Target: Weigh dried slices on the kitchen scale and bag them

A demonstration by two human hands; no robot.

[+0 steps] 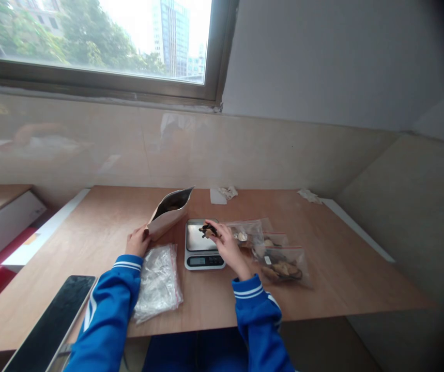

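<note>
My left hand (138, 241) grips the lower left edge of a brown paper pouch (170, 219), whose top gapes with a silvery inside and something brown in it. Over the kitchen scale (205, 261), my right hand (225, 242) pinches a few dark-and-tan dried slices (207, 230), perhaps dried mushroom. The slices are above the metal weighing plate, and fingers hide part of them. A stack of clear zip bags (157, 281) lies left of the scale. To its right are several filled zip bags (284, 268) of brown dried pieces.
A dark tablet-like slab (53, 323) lies at the table's left front. Crumpled white paper (227, 192) and a white card (217, 196) sit at the back edge, with another crumpled piece (309, 196) farther right. A tiled wall (268, 155) rises behind the table (334, 258).
</note>
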